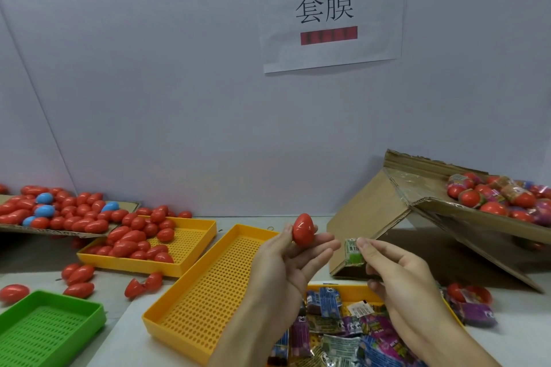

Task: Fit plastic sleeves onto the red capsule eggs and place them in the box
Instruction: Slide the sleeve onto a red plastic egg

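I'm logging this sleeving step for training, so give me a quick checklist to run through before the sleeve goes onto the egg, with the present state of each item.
1. Red egg held in the left hand, fingertips round it, pointed end up: ok.
2. Plastic sleeve pinched in the right hand: ok.
3. Sleeve mouth opened for the egg: cannot tell, it looks flat.
4. Sleeve lined up with the egg: not ok, it is beside the egg, apart.
5. Cardboard box within view on the right, already holding sleeved eggs: ok.
6. More sleeves in the yellow tray below the hands: ok.
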Demonstrator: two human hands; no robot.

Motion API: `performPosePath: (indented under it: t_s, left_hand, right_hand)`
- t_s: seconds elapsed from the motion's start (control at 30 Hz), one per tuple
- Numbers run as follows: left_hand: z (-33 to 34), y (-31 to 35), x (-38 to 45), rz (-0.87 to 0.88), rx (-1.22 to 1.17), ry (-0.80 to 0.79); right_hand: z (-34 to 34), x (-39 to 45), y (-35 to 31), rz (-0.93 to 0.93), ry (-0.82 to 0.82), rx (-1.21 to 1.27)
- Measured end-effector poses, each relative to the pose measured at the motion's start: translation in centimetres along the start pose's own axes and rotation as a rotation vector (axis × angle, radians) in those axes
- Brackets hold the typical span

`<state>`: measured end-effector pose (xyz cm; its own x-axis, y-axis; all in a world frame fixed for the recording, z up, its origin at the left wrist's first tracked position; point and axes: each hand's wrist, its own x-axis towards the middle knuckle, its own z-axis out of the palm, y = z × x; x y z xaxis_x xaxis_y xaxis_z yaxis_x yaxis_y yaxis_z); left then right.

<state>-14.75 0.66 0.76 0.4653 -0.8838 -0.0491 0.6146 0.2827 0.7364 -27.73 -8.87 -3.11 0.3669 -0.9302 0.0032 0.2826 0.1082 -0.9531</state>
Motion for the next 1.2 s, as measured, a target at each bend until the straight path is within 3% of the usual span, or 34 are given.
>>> performPosePath:
  t_s: [0.27,0.47,0.73,1.2]
  left_hand:
    - [-0.4,0.0,0.2,-0.011,-0.015,-0.013]
    - [-0.9,-0.8,0.9,0.038,0.433,-0.010]
    - [-1.5,-1.3,1.2,0.097,0.857,-0.035]
    - [-1.9,-1.6,1.1,0.276,1.060,-0.158]
  right_hand:
    - [-0.1,0.2,0.2,0.006,0.008,-0.004]
    - [-0.3,0.4,0.3,0.008,0.030,-0.011]
    - [-0.3,0.2,0.1,-0.029,0.081,-0.098]
    - [-0.2,-0.6,-0.6,-0.187,0.043,-0.290]
